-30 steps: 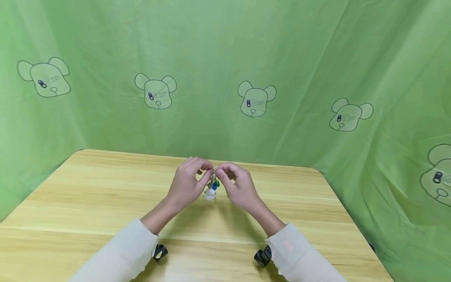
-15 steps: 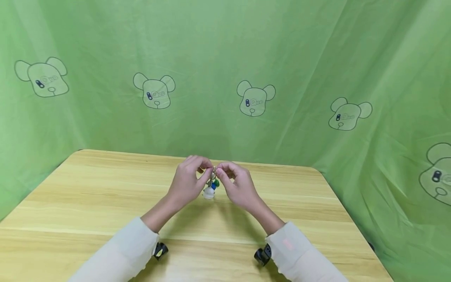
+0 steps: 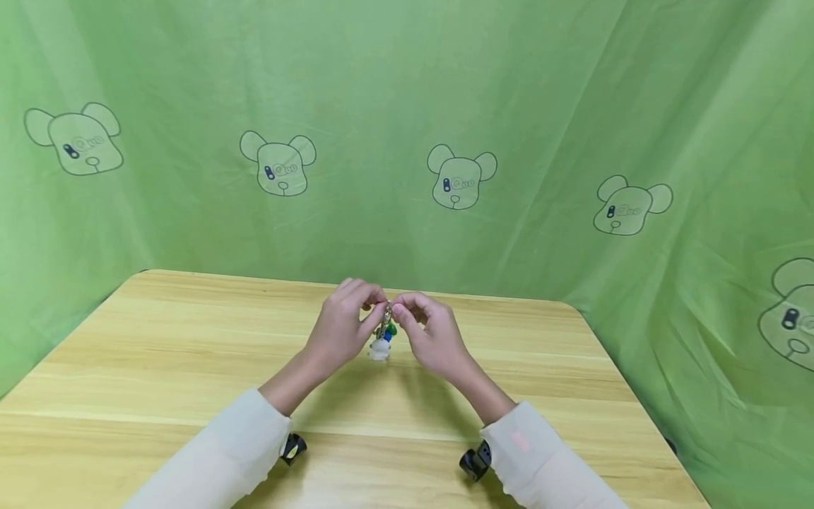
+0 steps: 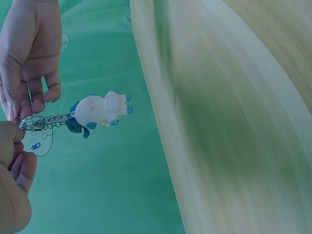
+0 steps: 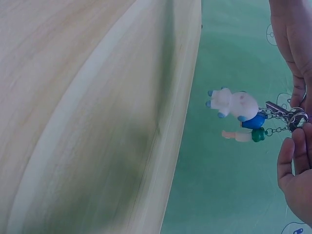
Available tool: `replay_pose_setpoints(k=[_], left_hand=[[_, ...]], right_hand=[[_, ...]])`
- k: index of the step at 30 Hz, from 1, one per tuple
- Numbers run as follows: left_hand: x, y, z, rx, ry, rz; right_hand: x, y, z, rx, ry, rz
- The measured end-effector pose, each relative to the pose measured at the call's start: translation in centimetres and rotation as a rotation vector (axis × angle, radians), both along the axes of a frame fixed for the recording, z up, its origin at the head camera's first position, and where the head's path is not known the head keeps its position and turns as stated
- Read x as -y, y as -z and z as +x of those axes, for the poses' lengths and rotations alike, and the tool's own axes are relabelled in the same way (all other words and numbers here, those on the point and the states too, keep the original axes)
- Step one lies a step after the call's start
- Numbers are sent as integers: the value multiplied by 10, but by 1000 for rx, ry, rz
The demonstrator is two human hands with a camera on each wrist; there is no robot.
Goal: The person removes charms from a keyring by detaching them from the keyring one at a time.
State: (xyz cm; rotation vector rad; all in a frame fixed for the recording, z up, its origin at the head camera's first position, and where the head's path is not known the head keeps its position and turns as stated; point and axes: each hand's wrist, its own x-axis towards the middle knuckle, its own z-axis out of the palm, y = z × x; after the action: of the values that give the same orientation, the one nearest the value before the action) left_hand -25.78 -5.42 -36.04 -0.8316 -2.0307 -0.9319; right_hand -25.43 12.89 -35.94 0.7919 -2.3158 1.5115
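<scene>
A keychain hangs in the air between the two hands. Its metal rings (image 5: 296, 118) carry short chains (image 4: 53, 121) and a flat metal piece like a key (image 5: 276, 108). From them dangle a white animal figure (image 4: 91, 109) with blue feet, a blue charm (image 5: 254, 121) and a small figure with a green top (image 5: 258, 135). Thumb and fingers of my left hand (image 3: 338, 324) pinch the rings from the left. My right hand (image 3: 435, 338) pinches them from the right. The fingertips hide part of the rings.
Below the hands lies a wood-grain table (image 3: 191, 367). Green fabric (image 3: 375, 85) with printed bear heads stands behind and to both sides. Black wrist cameras (image 3: 473, 463) sit under the cream sleeves (image 3: 540, 459).
My left hand has shifted very slightly up and to the right. The keychain stays between both hands, its hanging figures swaying a little.
</scene>
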Motion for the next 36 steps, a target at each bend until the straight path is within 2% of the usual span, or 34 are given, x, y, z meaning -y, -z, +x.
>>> replay_pose_setpoints(k=[15, 22, 31, 36], left_hand=[[3, 3, -3, -10, 4, -55], [5, 1, -5, -1, 1, -41], [9, -4, -6, 16, -4, -17], [11, -6, -5, 0, -7, -12]], right_hand=[[0, 2, -3, -34, 29, 17], [-3, 3, -4, -40, 47, 20], [-1, 11, -5, -121, 8, 81], [5, 15, -6, -116, -2, 99]])
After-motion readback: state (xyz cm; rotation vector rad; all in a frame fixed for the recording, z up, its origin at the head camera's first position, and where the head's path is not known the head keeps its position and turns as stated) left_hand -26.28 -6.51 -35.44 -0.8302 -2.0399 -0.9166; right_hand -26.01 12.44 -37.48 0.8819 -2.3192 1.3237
